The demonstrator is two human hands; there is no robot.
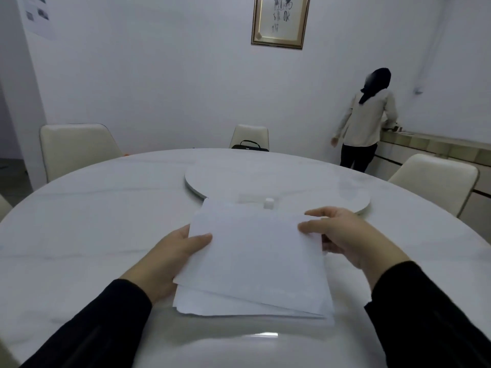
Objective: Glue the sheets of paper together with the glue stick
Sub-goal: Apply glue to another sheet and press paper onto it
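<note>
Paper: We held the sheets of paper (255, 258) low over the near side of the round white table (79, 235), their edges fanned apart at the near corner.
Left hand: Our left hand (175, 256) gripped the stack's left edge, thumb on top.
Right hand: Our right hand (342, 237) pinched the right edge, thumb on top.
Glue: A small white glue stick (269, 203) stood upright just beyond the paper, near the turntable (345, 192).
Background: A person (365, 120) stood at a counter (435, 144), well apart from us.
</note>
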